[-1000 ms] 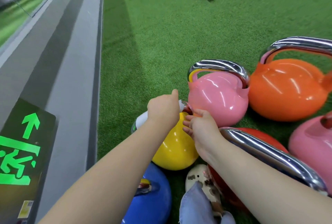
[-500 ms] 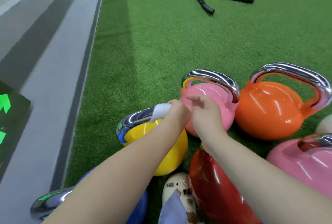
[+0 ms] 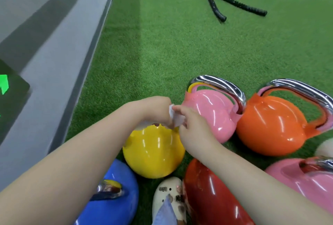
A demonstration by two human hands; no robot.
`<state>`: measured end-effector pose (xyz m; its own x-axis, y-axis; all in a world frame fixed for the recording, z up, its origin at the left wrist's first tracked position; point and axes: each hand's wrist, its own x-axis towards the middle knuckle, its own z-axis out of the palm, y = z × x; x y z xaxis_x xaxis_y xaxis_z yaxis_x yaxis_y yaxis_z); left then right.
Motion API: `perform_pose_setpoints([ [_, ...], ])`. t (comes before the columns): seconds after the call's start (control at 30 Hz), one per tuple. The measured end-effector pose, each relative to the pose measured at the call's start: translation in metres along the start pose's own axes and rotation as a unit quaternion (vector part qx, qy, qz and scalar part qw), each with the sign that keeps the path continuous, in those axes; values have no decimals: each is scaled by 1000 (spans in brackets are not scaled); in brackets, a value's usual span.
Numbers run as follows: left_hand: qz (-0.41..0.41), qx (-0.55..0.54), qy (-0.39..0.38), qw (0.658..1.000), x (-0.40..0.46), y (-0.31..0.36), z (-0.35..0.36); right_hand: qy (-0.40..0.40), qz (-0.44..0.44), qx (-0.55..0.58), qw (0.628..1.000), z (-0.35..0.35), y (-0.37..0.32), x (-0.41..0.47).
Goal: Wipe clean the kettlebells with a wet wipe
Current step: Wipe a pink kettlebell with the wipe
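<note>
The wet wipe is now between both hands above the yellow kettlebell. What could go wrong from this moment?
1. The wet wipe is bunched small between the left hand and right hand, so it may cover little of the yellow kettlebell.
2. The kettlebells stand close together; fingers could get pinched against the pink kettlebell.
3. A shoe sits right below; a tipped kettlebell might hit it.
</note>
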<state>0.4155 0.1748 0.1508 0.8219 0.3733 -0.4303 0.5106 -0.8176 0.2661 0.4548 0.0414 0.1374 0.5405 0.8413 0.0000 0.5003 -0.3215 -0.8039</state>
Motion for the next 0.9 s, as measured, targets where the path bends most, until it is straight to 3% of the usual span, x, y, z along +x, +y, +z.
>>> perform_pose_setpoints([
  [0.1, -24, 128, 132, 983, -11, -6, 11, -41, -37, -61, 997, -3, -6, 2],
  [0.17, -24, 143, 174, 974, -18, -12, 18, -74, -53, -113, 989, -8, -9, 7],
  [0.27, -21, 59, 152, 986, -29, -25, 19, -99, -64, -179, 977, -15, -11, 16],
  [0.37, 80, -32, 203, 975, -39, -36, 22, -121, -45, -218, 967, -14, -15, 26],
  [0.43, 142, -20, 246, 959, -43, -37, 25, -137, -31, -227, 964, -10, -16, 33],
  [0.57, 84, 130, 185, 971, -38, -27, 20, -154, 4, -143, 978, -7, -9, 45],
  [0.67, 77, 259, 174, 947, -29, -19, 18, -144, 9, -98, 985, -6, 1, 49],
  [0.8, 106, 285, 142, 942, -18, -11, 14, -168, 52, -148, 973, -11, 22, 42],
  [0.9, 149, 300, 82, 939, -15, -3, 6, -224, 138, -238, 935, -19, 47, 27],
])
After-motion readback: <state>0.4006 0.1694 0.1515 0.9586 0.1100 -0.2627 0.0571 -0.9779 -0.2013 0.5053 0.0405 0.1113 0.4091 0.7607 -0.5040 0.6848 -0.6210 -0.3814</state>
